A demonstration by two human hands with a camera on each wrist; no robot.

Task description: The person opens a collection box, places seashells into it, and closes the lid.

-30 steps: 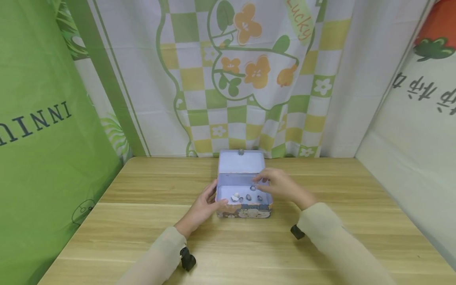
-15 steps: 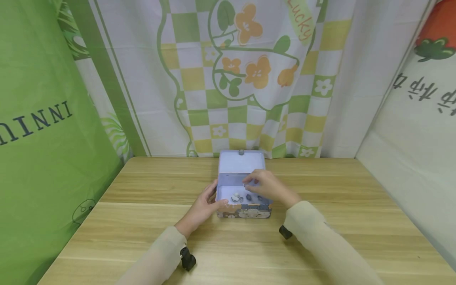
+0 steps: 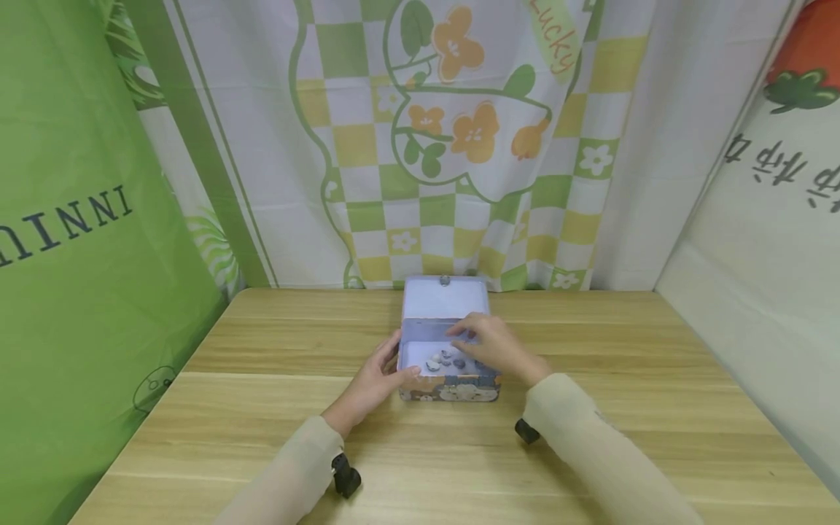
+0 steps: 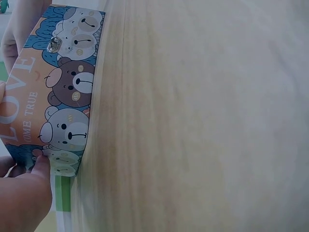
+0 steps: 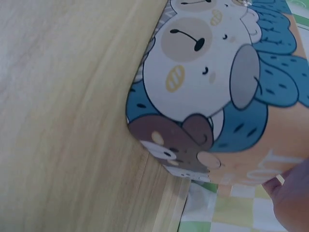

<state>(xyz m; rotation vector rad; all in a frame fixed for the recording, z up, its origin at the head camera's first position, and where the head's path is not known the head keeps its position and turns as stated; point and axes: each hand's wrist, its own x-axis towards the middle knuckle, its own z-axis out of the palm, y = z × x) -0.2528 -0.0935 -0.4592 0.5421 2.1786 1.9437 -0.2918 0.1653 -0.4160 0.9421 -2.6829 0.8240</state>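
A small tin box (image 3: 453, 392) with a lilac inside and bear pictures on its front stands on the table, its lid (image 3: 446, 297) raised at the back. My left hand (image 3: 372, 379) holds the box at its left front corner, thumb on the front face in the left wrist view. Over the box's right half hovers my right hand (image 3: 497, 346), thumb and forefinger apart with nothing visible between them. Several small silvery pieces like rings (image 3: 459, 363) lie on the box floor, beside a whitish one (image 3: 433, 364). The right hand partly hides the interior.
The wooden table (image 3: 275, 335) reaches to a checkered curtain (image 3: 436, 211) close behind the box. Green cloth (image 3: 98, 306) hangs at the left, white printed cloth (image 3: 768, 292) at the right. A metal clasp (image 4: 54, 45) sits on the box front.
My right hand moved left over the box with a small ring, then let it go; the ring now lies among the others near the middle. My left hand stayed on the box.
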